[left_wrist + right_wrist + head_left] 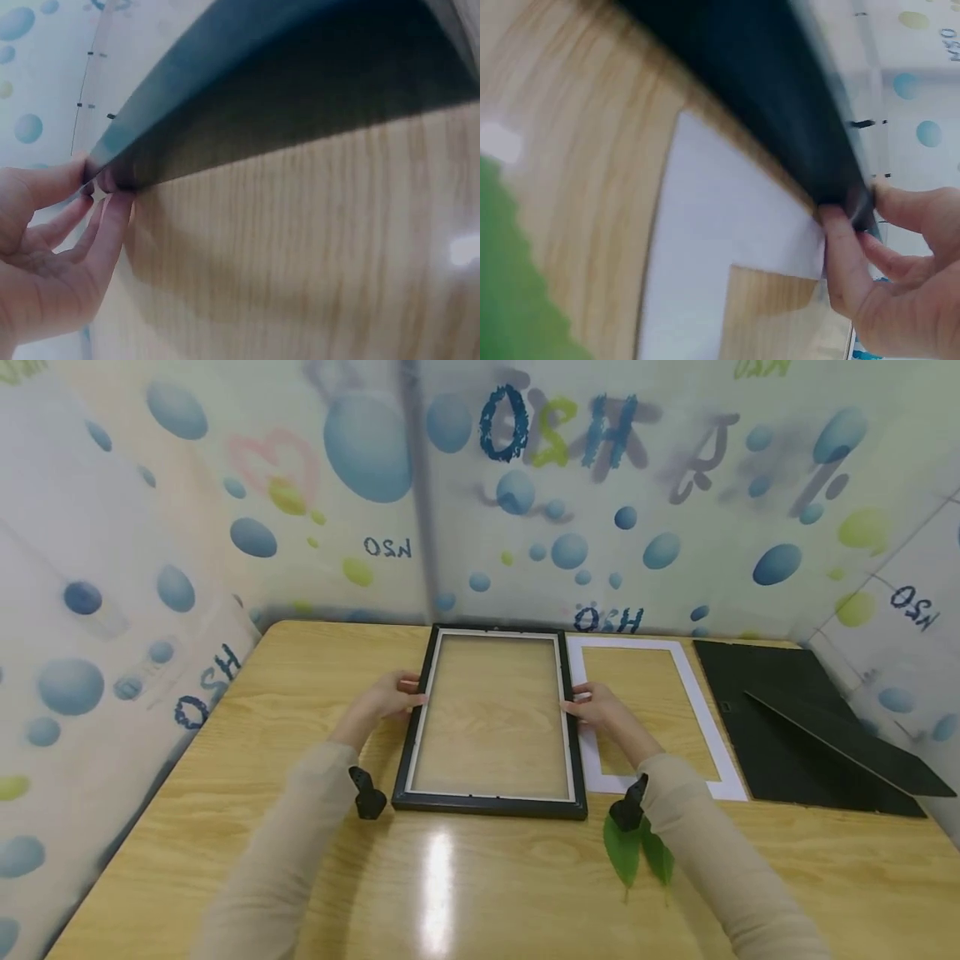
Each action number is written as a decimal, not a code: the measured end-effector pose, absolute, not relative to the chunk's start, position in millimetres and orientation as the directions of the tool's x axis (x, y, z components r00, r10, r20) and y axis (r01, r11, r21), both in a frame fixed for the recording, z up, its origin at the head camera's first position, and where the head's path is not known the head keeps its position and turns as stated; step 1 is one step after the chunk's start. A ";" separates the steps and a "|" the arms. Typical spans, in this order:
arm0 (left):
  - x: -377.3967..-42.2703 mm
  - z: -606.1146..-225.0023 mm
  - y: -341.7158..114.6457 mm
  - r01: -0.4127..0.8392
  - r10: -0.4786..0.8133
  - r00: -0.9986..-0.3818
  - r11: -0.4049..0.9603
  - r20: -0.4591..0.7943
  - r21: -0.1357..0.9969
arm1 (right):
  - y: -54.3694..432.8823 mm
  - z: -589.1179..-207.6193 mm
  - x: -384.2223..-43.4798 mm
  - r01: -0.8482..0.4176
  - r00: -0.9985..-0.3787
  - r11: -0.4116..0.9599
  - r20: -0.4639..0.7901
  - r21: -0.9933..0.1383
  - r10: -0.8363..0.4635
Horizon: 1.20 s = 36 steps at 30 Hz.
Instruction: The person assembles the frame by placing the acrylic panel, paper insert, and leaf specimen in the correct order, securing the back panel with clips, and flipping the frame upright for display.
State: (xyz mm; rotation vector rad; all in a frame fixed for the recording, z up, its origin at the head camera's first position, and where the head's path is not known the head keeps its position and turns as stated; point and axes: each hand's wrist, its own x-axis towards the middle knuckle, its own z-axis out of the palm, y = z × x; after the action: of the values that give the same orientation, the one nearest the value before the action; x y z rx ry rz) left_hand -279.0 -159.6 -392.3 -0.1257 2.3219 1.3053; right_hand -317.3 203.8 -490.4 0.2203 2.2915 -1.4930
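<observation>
Two sides of the black frame (491,805) over the bench (517,893) are pinched by nearly closed fingers of left hand (385,697) and right hand (604,710); probably stiff and light, it is best gripped there.

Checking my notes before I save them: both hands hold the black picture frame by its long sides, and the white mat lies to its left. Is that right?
Not quite: the white mat lies to the right of the black picture frame, as the head view shows. The left hand and right hand do hold the frame by its long sides.
</observation>
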 end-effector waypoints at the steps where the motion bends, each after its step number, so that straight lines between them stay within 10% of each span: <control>1: -278.1 -393.4 -158.8 -0.314 0.143 -0.883 0.529 -0.447 0.789 | 214.1 -513.6 -331.6 0.328 -0.912 0.393 -0.397 -0.859 -0.105; 4: -275.0 -395.2 -155.7 -0.345 0.128 -0.878 0.496 -0.460 0.797 | 224.3 -529.1 -341.1 0.323 -0.906 0.390 -0.401 -0.862 -0.137; 14: -272.5 -390.4 -156.1 -0.371 0.116 -0.875 0.464 -0.470 0.804 | 186.6 -381.4 -245.4 0.348 -0.846 0.500 -0.495 -0.793 -0.196; 36: -276.2 -395.0 -159.6 -0.450 0.098 -0.857 0.338 -0.506 0.827 | 291.9 -374.8 -235.6 0.412 -0.862 0.629 -0.505 -0.660 0.035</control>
State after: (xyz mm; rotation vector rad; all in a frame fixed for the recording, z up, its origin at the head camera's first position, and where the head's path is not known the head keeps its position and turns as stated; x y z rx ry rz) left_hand -276.2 -159.6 -395.0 -0.3083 2.1348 1.5423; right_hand -235.6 291.9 -374.8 0.3517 2.4026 -1.1330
